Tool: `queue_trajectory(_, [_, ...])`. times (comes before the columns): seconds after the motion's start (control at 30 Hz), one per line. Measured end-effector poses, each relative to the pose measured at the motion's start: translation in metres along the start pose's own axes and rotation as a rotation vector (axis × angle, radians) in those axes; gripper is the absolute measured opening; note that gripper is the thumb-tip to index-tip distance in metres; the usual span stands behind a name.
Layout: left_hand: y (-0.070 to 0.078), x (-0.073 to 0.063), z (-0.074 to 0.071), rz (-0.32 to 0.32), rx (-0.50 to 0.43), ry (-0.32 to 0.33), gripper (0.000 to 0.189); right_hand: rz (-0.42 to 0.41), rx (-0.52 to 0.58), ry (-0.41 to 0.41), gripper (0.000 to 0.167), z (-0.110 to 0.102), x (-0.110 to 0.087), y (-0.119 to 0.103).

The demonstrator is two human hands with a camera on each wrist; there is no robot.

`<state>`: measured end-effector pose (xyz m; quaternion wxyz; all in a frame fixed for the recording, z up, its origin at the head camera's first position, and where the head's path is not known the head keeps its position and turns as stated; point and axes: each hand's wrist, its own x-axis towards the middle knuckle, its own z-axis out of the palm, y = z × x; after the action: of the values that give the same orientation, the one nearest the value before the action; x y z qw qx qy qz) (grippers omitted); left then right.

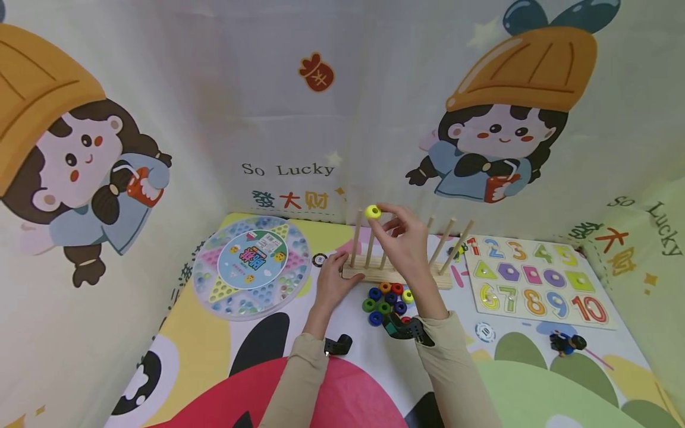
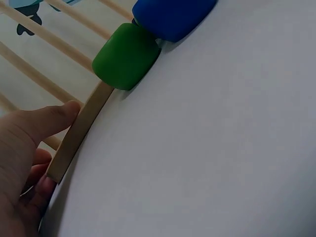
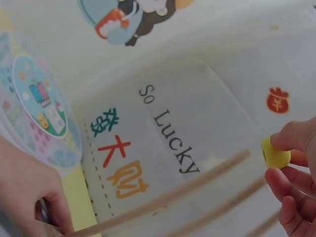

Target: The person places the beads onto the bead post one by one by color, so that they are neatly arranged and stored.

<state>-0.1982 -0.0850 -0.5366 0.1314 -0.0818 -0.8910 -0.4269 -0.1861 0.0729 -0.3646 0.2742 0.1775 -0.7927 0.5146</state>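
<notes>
Pinched by the right hand (image 1: pixel 402 241), one yellow bead (image 1: pixel 373 211) is held near the top of a wooden peg (image 1: pixel 356 238); the left hand (image 1: pixel 333 284) grips the base (image 1: pixel 381 275) at its end.

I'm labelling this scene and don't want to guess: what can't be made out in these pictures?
Head view: how many wooden pegs there are; the right hand blocks the middle.
Head view: the rest of a red bead, behind the right wrist's camera.
Head view: print on the label of the Chinese checkers board, too small.
Left wrist view: part of a blue bead, cut off by the top edge.
</notes>
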Motion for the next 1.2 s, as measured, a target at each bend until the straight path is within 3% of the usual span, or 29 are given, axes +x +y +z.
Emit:
queue_trajectory(0.2, [0.001,0.001,0.000,-0.038,0.055,-0.016,0.072,-0.031,-0.121,-0.008,0.026,0.017,0.015,-0.004])
queue_trajectory(0.5, [0.005,0.000,0.001,-0.061,0.103,0.020,0.070,-0.027,-0.238,-0.035,0.025,0.023,0.014,-0.002])
queue_trajectory(0.8, [0.009,-0.004,0.003,-0.110,0.102,0.042,0.069,-0.078,-0.165,-0.023,0.026,0.009,0.008,-0.006])
queue_trajectory(1.0, [0.009,-0.004,0.003,-0.074,0.093,0.062,0.068,-0.114,-0.117,-0.026,0.020,-0.020,-0.016,0.006])
queue_trajectory(1.1, [0.008,-0.004,0.005,-0.061,0.093,0.071,0.067,-0.037,-0.146,-0.056,0.019,-0.032,-0.038,0.026])
queue_trajectory(1.2, [0.006,-0.005,0.007,-0.063,0.095,0.077,0.067,0.092,-0.215,-0.121,0.020,-0.043,-0.064,0.051])
